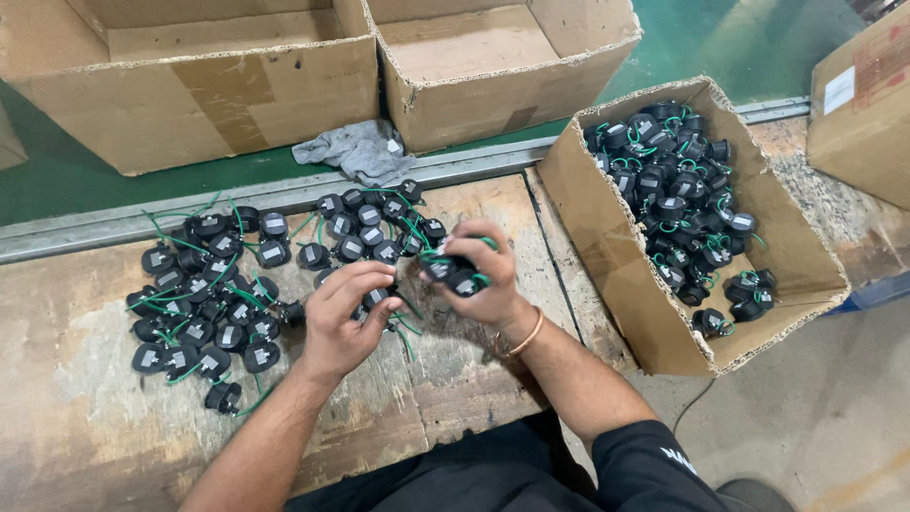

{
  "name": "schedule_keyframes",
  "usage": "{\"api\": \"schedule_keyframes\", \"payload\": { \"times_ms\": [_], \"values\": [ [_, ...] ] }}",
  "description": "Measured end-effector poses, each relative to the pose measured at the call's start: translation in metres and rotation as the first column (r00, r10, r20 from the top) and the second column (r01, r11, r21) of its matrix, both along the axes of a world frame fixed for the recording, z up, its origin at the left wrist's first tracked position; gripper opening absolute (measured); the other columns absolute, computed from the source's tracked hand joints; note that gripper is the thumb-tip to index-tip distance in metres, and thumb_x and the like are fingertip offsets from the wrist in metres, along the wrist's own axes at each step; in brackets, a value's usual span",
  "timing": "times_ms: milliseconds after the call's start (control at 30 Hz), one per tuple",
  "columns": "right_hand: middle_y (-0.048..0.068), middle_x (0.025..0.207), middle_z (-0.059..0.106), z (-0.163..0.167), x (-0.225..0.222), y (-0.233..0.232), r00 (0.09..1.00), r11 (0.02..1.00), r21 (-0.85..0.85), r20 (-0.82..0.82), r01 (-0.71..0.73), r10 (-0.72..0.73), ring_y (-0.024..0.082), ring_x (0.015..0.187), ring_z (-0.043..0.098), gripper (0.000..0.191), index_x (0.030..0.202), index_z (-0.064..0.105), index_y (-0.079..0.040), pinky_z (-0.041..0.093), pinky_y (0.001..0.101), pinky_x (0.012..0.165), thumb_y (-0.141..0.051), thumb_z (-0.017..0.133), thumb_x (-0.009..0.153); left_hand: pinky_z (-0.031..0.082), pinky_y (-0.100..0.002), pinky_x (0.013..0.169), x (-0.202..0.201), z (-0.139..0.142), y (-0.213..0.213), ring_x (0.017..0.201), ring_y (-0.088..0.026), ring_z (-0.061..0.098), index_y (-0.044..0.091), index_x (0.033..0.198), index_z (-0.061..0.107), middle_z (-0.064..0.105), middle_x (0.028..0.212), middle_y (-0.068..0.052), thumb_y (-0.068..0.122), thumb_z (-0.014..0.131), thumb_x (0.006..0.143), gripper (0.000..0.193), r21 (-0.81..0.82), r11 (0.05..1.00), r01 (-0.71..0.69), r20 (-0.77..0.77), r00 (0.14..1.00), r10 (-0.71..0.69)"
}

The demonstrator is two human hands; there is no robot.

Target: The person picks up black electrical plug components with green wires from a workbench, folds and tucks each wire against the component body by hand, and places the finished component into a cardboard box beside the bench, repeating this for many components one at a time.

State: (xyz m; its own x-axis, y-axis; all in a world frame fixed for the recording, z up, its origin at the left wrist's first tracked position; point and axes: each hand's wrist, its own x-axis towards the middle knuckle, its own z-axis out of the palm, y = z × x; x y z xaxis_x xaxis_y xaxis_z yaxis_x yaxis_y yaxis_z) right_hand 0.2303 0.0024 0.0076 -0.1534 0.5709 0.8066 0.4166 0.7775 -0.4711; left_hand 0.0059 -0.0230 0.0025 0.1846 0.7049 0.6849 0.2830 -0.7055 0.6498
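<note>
Many small black round parts with green wires (pixel 204 289) lie spread over a worn wooden bench (pixel 85 417). My right hand (pixel 483 275) is closed around a few of these black parts (pixel 455 275), their green wires sticking out between the fingers. My left hand (pixel 346 318) pinches one black part (pixel 376 297) at its fingertips, just left of my right hand. A second group of the same parts (pixel 365 228) lies directly behind both hands.
A tilted cardboard box (pixel 607 246) at the right holds several more black parts (pixel 682 204). Two open cardboard boxes (pixel 284 95) stand behind the bench on a green surface. A grey rag (pixel 355 152) lies on the metal rail.
</note>
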Motion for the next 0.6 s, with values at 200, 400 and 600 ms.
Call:
{"api": "schedule_keyframes", "payload": {
  "times_ms": [200, 400, 600],
  "values": [
    [0.003, 0.125, 0.049, 0.018, 0.061, 0.018, 0.854, 0.987, 0.11, -0.519, 0.12, -0.046, 0.016, 0.108, 0.059, 0.041, 0.118, 0.054, -0.011, 0.065, 0.0334, 0.083, -0.015, 0.085, 0.093, 0.057, -0.04, 0.086, 0.001, 0.008, 0.004, 0.104, -0.03, 0.069, 0.006, 0.099, 0.072, 0.073, 0.109, -0.007, 0.017, 0.084, 0.077, 0.027, -0.009, 0.994, 0.111, -0.273, 0.956, -0.109],
    [0.01, 0.119, 0.059, 0.02, 0.176, 0.031, 0.183, 0.971, 0.237, -0.953, -0.038, 0.24, 0.025, 0.113, 0.063, 0.04, 0.127, 0.056, -0.014, 0.061, 0.0428, 0.101, -0.016, 0.079, 0.095, 0.053, -0.042, 0.092, -0.004, 0.013, 0.009, 0.113, -0.029, 0.065, 0.007, 0.095, 0.072, 0.073, 0.108, -0.005, 0.021, 0.08, 0.08, 0.022, -0.102, 0.966, 0.238, -0.429, 0.865, -0.259],
    [0.02, 0.132, 0.058, 0.006, 0.233, 0.04, -0.165, 0.937, 0.274, -0.956, -0.219, 0.241, 0.038, 0.12, 0.065, 0.05, 0.126, 0.054, 0.004, 0.057, 0.0475, 0.108, -0.018, 0.079, 0.088, 0.052, -0.042, 0.094, -0.007, 0.017, 0.012, 0.113, -0.029, 0.064, 0.009, 0.096, 0.074, 0.073, 0.109, -0.004, 0.019, 0.081, 0.078, 0.022, -0.198, 0.944, 0.263, -0.448, 0.832, -0.326]
  ]
}}
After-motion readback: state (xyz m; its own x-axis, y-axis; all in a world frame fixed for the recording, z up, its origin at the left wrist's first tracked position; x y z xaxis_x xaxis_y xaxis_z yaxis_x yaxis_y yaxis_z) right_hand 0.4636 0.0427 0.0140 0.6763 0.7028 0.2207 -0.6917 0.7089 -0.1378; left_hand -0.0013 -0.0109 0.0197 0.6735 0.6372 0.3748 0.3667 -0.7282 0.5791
